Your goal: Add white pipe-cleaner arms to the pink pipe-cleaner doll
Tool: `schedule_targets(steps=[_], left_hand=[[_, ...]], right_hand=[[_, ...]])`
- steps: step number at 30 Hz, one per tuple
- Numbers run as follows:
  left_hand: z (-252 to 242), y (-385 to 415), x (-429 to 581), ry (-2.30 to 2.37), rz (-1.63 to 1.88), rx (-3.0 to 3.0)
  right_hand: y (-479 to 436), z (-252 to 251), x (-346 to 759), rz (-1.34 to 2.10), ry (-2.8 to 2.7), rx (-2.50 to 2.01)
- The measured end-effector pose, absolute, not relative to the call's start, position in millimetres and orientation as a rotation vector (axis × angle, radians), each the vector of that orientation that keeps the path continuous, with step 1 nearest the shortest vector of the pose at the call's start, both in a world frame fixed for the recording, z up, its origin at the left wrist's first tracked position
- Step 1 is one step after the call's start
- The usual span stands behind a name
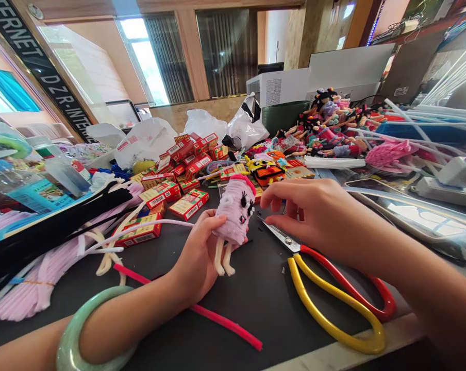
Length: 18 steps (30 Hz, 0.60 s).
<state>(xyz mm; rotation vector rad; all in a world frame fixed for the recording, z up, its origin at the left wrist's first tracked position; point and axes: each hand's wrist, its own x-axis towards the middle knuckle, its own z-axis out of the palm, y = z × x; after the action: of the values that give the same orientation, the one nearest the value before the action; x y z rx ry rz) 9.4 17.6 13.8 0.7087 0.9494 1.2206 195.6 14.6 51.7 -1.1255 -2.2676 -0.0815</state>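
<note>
The work surface (pixel 252 304) extends in front of both hands and carries all items described here. Beyond the fingers, a crowd of small finished dolls (pixel 329 123) stands toward the far right. Red-and-yellow boxes (pixel 188 205) are heaped ahead and to the left of the fingers. Left of the left hand (pixel 200 255) lie bundles of black pipe cleaners (pixel 51 221) and pale pink pipe cleaners (pixel 35 281). A loose deep-pink pipe cleaner (pixel 202 309) lies below that hand, and a white pipe cleaner (pixel 148 226) runs in toward it from the left.

Step in hand: a pink pipe-cleaner doll (pixel 235 211) is held upright for work, with its face toward the right hand (pixel 314 216). Its two pale legs hang below the left fingers (pixel 213 221), clear of the surface.

Finger state, left: closed around the doll's body, holding it. Finger state, right: spread and open, holding nothing, just beside the doll's head. Scissors (pixel 281 238) with red and yellow handles lie directly beneath the right fingers (pixel 279 196), blades pointing toward the doll. Contact between these fingers and the blades cannot be confirmed.
</note>
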Motion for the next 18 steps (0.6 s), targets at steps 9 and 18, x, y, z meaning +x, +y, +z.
schedule_targets(steps=[9,18], left_hand=[[13.4,17.5,9.7,0.922,1.238,0.701],[12.3,18.2,8.5,0.918,1.221,0.713]], right_hand=[[17.0,53.1,193.9,0.031,-2.344,-1.207],[15.0,54.3,193.5,0.038,-2.314,-1.259]])
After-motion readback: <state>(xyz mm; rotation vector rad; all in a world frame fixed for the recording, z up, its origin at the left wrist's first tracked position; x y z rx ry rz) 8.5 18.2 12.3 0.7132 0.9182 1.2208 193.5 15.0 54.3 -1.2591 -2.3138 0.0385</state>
